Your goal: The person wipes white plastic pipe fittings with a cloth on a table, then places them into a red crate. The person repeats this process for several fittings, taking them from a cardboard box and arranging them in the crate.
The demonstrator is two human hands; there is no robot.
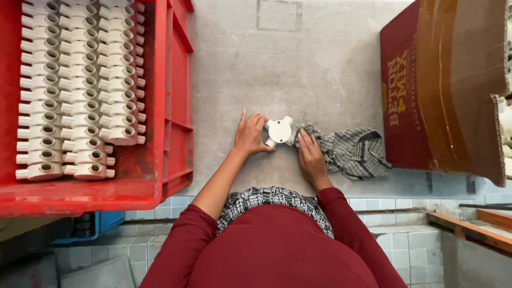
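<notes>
Two big containers flank a grey table [328, 66], red crate [174, 100] of stacked white fittings, cardboard box [443, 83], checked cloth [356, 151] under right hand [311, 158] lying flat, left hand [250, 135] fingers spread, touching white round junction fitting [279, 130] between both hands

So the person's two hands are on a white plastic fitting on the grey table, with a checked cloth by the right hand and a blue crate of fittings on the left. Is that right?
Not quite: the head view shows the crate is red, not blue. The rest holds: left hand and right hand meet at the white fitting on the grey table, the checked cloth beside the right hand.
</notes>
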